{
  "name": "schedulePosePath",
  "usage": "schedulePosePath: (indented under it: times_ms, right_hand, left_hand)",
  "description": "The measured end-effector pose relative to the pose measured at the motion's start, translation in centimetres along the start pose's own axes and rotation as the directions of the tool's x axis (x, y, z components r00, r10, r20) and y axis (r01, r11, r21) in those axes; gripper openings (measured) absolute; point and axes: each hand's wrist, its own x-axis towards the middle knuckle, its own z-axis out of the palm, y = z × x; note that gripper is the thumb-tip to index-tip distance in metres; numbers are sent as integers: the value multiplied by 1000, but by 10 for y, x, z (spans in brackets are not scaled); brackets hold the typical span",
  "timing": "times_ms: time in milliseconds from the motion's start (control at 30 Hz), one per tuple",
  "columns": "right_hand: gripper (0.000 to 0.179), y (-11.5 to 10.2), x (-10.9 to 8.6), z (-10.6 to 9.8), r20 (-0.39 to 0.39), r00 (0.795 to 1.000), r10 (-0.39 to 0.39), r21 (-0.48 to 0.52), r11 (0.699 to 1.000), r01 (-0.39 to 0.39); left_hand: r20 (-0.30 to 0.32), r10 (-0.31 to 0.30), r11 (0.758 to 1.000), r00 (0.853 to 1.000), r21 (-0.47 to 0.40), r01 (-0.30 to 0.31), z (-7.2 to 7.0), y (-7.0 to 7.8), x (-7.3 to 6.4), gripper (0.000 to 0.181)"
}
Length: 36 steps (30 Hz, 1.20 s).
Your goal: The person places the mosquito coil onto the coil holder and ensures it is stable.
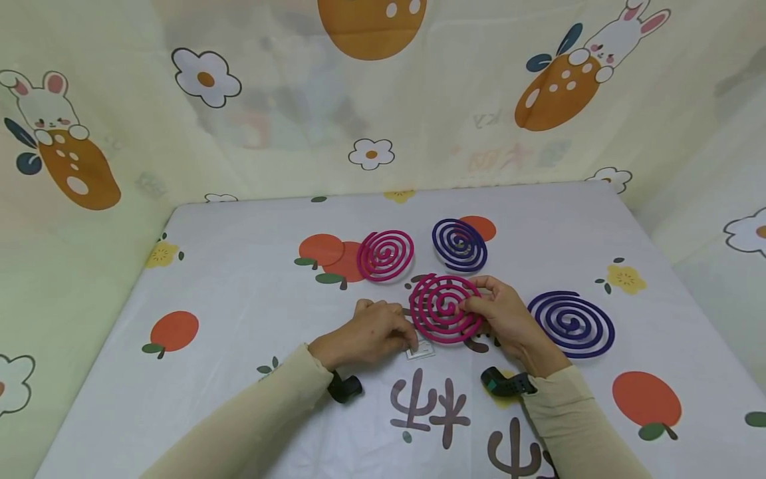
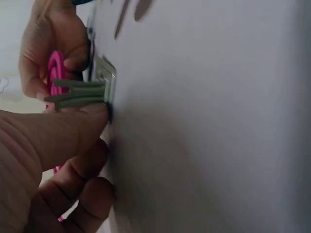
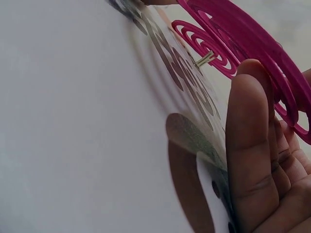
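My right hand (image 1: 509,319) grips a pink mosquito coil (image 1: 449,308) by its right edge, thumb on the face that shows in the head view. The coil is tilted over the table. Left of it and lower, my left hand (image 1: 371,332) pinches a small metal coil stand (image 1: 421,349) at its flat base. In the left wrist view the stand's upright prongs (image 2: 87,92) rise beside the thumb, toward the pink coil. Curled fingers of the left hand rest close to the tabletop.
Behind stands another pink coil (image 1: 385,253), raised on a metal prong (image 3: 206,58). A dark blue coil (image 1: 459,244) sits at its right. A second dark blue coil (image 1: 571,324) lies right of my right hand. The tablecloth (image 1: 239,299) has printed fruit and lettering.
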Motion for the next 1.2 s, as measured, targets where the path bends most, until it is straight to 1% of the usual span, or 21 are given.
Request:
schedulePosePath:
  times_ms: [100, 200, 267, 367, 433, 500, 600, 733, 967, 1067, 1200]
  right_hand:
    - [43, 0, 0, 0, -1, 1000, 1, 2, 1000, -1]
    - [42, -1, 0, 0, 2, 1000, 1, 7, 1000, -1]
    - [41, -1, 0, 0, 4, 1000, 2, 8, 1000, -2]
    - [40, -2, 0, 1, 6, 1000, 1, -1, 1000, -1]
    - [40, -3, 0, 1, 4, 1000, -1, -10, 1000, 1]
    - [41, -4, 0, 1, 1, 1000, -3, -22, 1000, 3]
    - [42, -4, 0, 1, -3, 1000, 0, -23, 1000, -1]
    - [41, -3, -1, 1, 1, 1000, 13, -14, 1000, -13]
    - [40, -2, -2, 1, -1, 1000, 8, 1, 1000, -8]
    - [40, -2, -1, 0, 0, 1000, 8, 9, 1000, -8]
    - [40, -2, -1, -1, -5, 1000, 9, 23, 1000, -9]
  left_hand:
    - [-12, 23, 1000, 1000, 9, -23, -1, -2, 0, 10]
    - [-38, 2, 1000, 999, -9, -2, 0, -2, -1, 9]
    - [-69, -21, 1000, 997, -9, 20, 0, -1, -5, 7]
    - [-130, -34, 998, 991, 45, 40, 3, 3, -13, 4]
    - [-172, -22, 994, 985, 101, 40, 6, 7, -18, 7]
    - [-206, -9, 987, 978, 154, 41, 10, 10, -19, 11]
    - [-231, -17, 982, 973, 180, 60, 16, 13, -17, 15]
    - [-229, -47, 979, 972, 181, 90, 20, 13, -11, 17]
    - [-235, -64, 975, 970, 194, 112, 19, 13, -3, 18]
    - [-222, -81, 971, 972, 204, 127, 17, 14, -4, 20]
    - [-205, -70, 967, 976, 226, 117, 15, 18, -16, 24]
